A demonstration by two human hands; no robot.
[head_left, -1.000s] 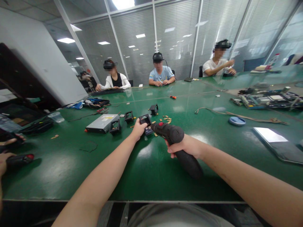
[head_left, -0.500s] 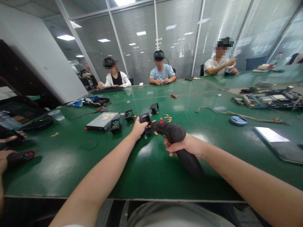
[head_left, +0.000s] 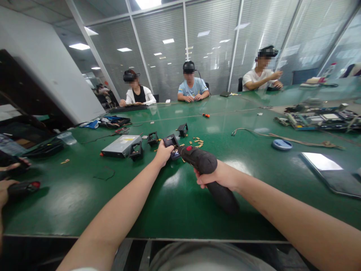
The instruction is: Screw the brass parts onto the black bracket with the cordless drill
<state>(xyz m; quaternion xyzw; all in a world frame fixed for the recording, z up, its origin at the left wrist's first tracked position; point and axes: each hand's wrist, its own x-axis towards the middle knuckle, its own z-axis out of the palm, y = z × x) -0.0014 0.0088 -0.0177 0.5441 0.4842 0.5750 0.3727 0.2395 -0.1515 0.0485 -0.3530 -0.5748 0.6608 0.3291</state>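
Right hand (head_left: 222, 175) wrapped round the grip of a black power screwdriver (head_left: 204, 162); left hand (head_left: 163, 154) pinching a black plastic bracket (head_left: 170, 141), frame centre. Driver nose at the bracket; bit contact can't be told. Versus half a second ago: bracket tipped slightly, driver nudged left with it. Looks like a small re-aim, driver work on the same piece. Just below the bracket, a dark piece with small bright bits; can't tell if joined.

Green table (head_left: 158, 203): gold plates (head_left: 200, 145) and spare brackets (head_left: 183, 129) near centre, optical drive (head_left: 120, 146) left of centre, circuit boards (head_left: 324, 117) upper right, blue round lid (head_left: 282, 144) and flat glossy device (head_left: 327, 169) right. Co-workers (head_left: 193, 88) in headgear along top, glass partition (head_left: 158, 49) behind; neighbour's hand (head_left: 5, 188) at left edge.
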